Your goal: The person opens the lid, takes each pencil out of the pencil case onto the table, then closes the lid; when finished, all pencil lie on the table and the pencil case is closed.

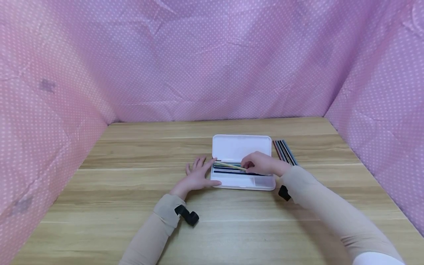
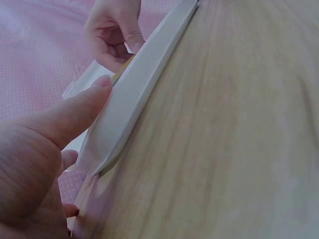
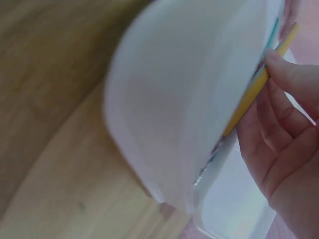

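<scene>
A white pencil case (image 1: 236, 180) lies with its lid (image 1: 241, 145) raised at the back. Several dark pencils (image 1: 228, 172) lie lengthwise inside it. My right hand (image 1: 260, 163) is over the right half of the case and pinches a yellow pencil (image 3: 249, 97) between thumb and fingers. That pencil slants across the others, its far end near the case's left side. My left hand (image 1: 197, 176) spreads at the left end, thumb and index finger touching the case. In the left wrist view the thumb (image 2: 79, 107) reaches over the case's near wall.
To the right of the case, several more pencils (image 1: 285, 151) lie side by side on the wooden table (image 1: 149, 147), partly behind my right wrist. Pink dotted cloth (image 1: 212, 66) hangs round the back and sides. Each wrist wears a black camera mount (image 1: 187, 215).
</scene>
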`<state>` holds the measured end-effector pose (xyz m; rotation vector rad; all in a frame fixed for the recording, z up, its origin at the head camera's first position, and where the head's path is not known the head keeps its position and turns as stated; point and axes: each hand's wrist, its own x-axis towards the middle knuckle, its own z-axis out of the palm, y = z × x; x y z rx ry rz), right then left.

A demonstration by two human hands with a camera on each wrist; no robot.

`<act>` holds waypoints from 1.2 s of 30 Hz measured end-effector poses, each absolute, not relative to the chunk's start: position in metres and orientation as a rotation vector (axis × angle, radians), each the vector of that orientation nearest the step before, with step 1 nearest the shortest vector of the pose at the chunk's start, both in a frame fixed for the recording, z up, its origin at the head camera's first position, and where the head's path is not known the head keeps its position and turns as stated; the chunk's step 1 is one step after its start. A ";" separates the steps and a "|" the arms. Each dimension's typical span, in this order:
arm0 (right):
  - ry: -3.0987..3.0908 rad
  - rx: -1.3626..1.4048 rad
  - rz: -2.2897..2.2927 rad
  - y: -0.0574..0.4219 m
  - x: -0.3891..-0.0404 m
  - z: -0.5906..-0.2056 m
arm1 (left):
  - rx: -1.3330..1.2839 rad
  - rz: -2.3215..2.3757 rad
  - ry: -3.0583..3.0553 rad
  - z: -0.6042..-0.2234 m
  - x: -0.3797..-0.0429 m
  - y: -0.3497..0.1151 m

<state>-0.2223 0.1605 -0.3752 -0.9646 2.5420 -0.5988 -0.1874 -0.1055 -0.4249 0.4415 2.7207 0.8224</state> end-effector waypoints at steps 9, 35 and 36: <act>2.574 -0.851 -0.940 0.167 -0.226 -0.368 | 0.445 0.830 2.720 -0.424 -0.187 -0.105; 2.172 -0.439 -1.554 0.186 -0.202 -0.374 | 0.433 0.839 2.709 -0.424 -0.187 -0.106; 2.166 -0.439 -1.559 0.187 -0.201 -0.375 | 0.434 0.840 2.711 -0.424 -0.187 -0.106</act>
